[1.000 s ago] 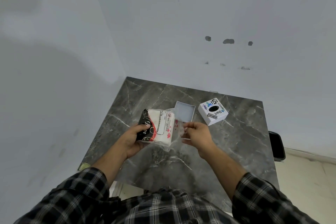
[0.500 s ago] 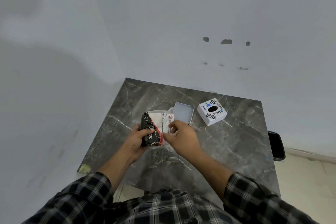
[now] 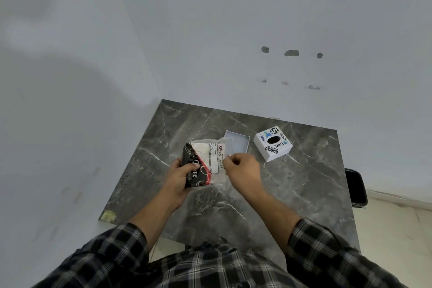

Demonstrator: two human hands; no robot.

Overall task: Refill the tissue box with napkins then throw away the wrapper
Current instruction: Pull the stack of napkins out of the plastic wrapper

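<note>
I hold a pack of napkins [image 3: 205, 161] in a black, red and white plastic wrapper above the dark marble table [image 3: 292, 189]. My left hand [image 3: 181, 177] grips its black left end. My right hand [image 3: 240, 170] pinches the clear wrapper at the pack's right edge. Just behind the pack lies the open, empty white tray of the tissue box [image 3: 238, 142]. To its right stands the white tissue box cover [image 3: 272, 144] with a dark oval hole and printed logos on top.
The table sits in a corner between two white walls. A black bin [image 3: 355, 187] stands on the floor past the table's right edge. A yellowish patch [image 3: 108, 215] marks the table's near left corner.
My right hand moved left from the stretched clear wrapper flap onto the pack's right edge. The pack has tilted and shifted slightly toward me.
</note>
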